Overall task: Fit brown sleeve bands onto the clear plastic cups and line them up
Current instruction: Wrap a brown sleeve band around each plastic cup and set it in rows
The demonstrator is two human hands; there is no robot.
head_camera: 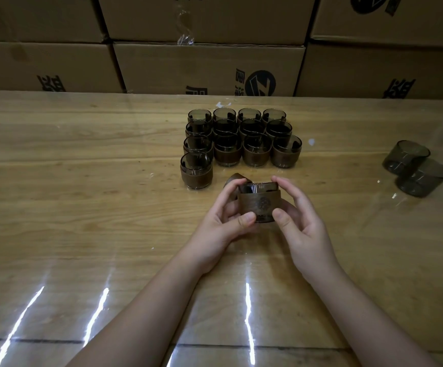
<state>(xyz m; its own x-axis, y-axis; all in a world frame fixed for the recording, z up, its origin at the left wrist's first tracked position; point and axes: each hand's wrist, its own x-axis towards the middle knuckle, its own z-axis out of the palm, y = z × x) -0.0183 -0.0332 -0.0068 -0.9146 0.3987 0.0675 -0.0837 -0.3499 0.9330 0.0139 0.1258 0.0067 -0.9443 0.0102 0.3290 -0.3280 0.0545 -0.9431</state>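
- holding one cup (258, 205) above the worktop (82, 207), both hands pinch it: left hand (224, 221), right hand (301, 221).
- its brown sleeve (257, 203) looks nearly seated.
- thirteen banded cups (237, 144) stand in rows just beyond.
- two bare cups (416, 168) wait well apart on the right; a spare band (235, 178) lies behind the held cup.

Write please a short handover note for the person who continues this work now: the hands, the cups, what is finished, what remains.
Left hand and right hand: both hold the cup in work, its brown sleeve band on it.
Done: thirteen banded cups stand grouped on the table, three rows of four plus one in front at left.
Left: place this cup in the front row; band the two bare cups at right.
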